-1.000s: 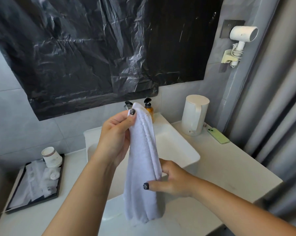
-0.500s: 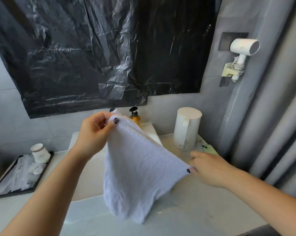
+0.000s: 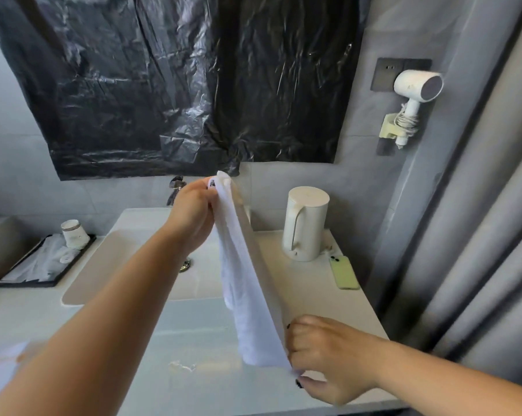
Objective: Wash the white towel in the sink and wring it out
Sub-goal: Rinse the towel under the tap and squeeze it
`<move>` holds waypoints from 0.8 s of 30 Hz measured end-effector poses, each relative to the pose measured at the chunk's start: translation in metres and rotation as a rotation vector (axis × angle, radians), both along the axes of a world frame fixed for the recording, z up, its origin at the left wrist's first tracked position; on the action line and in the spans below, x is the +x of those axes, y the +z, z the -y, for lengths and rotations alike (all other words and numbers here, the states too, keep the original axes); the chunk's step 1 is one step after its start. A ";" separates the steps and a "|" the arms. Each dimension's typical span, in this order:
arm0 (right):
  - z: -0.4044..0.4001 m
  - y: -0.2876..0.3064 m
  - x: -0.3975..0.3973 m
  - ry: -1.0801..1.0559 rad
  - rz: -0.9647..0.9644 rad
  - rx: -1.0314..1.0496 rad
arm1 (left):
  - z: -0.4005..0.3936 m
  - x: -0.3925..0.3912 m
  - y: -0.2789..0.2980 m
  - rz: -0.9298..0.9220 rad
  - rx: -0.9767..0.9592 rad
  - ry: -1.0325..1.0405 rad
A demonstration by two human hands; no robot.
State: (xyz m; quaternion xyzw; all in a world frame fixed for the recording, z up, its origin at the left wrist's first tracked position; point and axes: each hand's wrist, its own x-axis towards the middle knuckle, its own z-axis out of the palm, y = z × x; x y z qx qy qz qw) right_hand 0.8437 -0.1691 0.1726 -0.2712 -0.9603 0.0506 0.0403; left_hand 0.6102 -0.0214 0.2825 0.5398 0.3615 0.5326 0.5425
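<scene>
White towel [image 3: 247, 280] held taut above sink [image 3: 133, 250], top pinched by left hand [image 3: 190, 214], bottom gripped by right hand [image 3: 322, 352]. Washing judged not begun; lowering under faucet [image 3: 175, 190] needed next.

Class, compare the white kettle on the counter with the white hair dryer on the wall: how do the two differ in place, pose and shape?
The kettle stands upright on the counter beside the sink; the hair dryer hangs in a wall holder. The kettle is a tall cylinder with a side handle; the hair dryer is a short barrel on a thin handle wound with cord. Both are white.
</scene>
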 end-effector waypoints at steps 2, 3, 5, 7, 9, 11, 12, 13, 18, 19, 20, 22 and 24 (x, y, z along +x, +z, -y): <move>0.000 0.006 0.014 -0.002 0.089 0.092 | 0.003 -0.004 0.005 0.026 -0.083 0.039; -0.002 0.011 0.022 -0.047 0.141 0.137 | 0.004 -0.010 0.005 0.028 -0.103 0.061; -0.012 0.022 0.042 -0.211 0.236 0.239 | 0.005 -0.021 0.004 0.040 -0.112 0.064; -0.026 0.042 0.061 -0.409 0.338 0.252 | 0.006 -0.030 -0.001 0.026 -0.098 0.019; -0.034 0.064 0.075 -0.594 0.414 0.234 | 0.007 -0.036 -0.008 -0.031 -0.089 -0.018; -0.035 0.081 0.082 -0.680 0.472 0.252 | 0.009 -0.044 -0.017 -0.089 -0.066 -0.035; -0.034 0.086 0.085 -0.691 0.487 0.265 | 0.011 -0.048 -0.022 -0.109 -0.046 -0.047; -0.032 0.093 0.086 -0.726 0.493 0.268 | 0.012 -0.053 -0.026 -0.119 -0.027 -0.058; -0.023 0.122 0.108 -0.946 0.099 0.295 | 0.021 -0.064 -0.037 -0.195 0.024 -0.060; -0.023 0.124 0.115 -0.942 -0.012 0.327 | 0.025 -0.062 -0.036 -0.189 0.030 -0.052; -0.024 0.125 0.122 -0.929 -0.129 0.369 | 0.028 -0.060 -0.035 -0.176 0.033 -0.047; -0.026 0.125 0.136 -0.920 -0.268 0.445 | 0.034 -0.050 -0.036 -0.126 0.016 -0.048; -0.029 0.121 0.148 -0.926 -0.275 0.454 | 0.041 -0.036 -0.039 -0.070 -0.020 -0.039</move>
